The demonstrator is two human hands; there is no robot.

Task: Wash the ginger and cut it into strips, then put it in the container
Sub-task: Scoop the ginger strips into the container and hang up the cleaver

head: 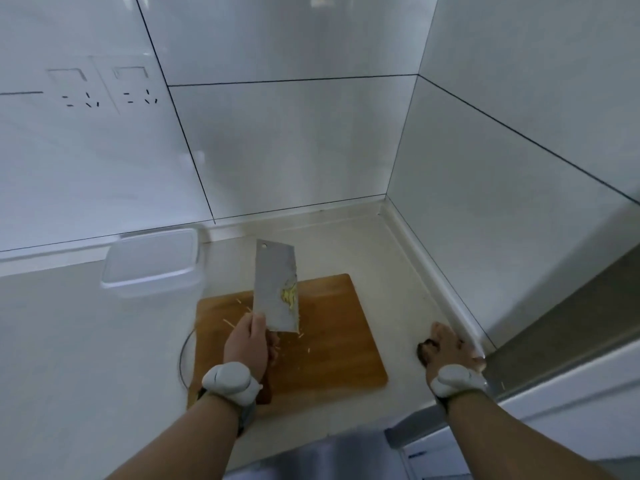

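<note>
White-tiled corner bench (346, 244): left hand (247, 341) grips cleaver (275, 289) flat, probably ferrying ginger strips (290, 295) to the container (152, 261). Right hand (446, 348) rests on the bench, fingers relaxed.

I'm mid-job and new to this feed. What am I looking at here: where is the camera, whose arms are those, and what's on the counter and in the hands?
There is one picture, from a camera on a person's head, looking down at their own bare arms. The left hand grips a cleaver with ginger strips stuck to its blade, raised over a wooden cutting board. The right hand rests on the counter; whether it holds anything is unclear. A clear plastic container stands behind the board, to its left. Both wrists wear pale bands.
</note>
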